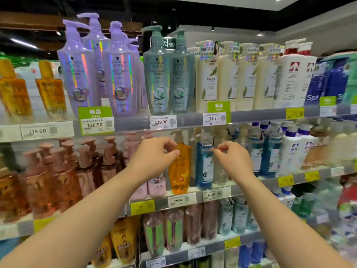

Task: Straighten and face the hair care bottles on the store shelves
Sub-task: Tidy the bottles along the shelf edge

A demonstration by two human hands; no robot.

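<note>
Two hands are raised at the second shelf, and neither plainly holds anything: the left hand [154,154] has its fingers curled in front of the orange pump bottle [179,167], thumb at or just beside its shoulder, though whether it actually pinches the bottle cannot be told; the right hand [230,157] is loosely curled with its fingertips near the neck tag of the blue pump bottle [204,163], apparently touching nothing. Both bottles stand upright at the front edge of that shelf, side by side, with pink bottles [156,185] just left of the orange one, partly hidden by the left wrist. My reading is that the step in hand is the facing of this pair, with the hands between adjustments; the next move would call for a firm hold on each body, a small twist to bring the label square to the aisle, and a pull forward to the shelf lip. Price tags under them read 89.90 [178,200] twice. On the shelf above, lilac bottles [81,74] and grey-green bottles [160,74] stand over tags reading 129.90, one on a green "NEW" card; cream bottles [208,78] marked CHANDO stand over 78.90, and far left a tag reads 119.00. Blue packs at far right show "Spa". Finer print is too blurred to read.
</note>
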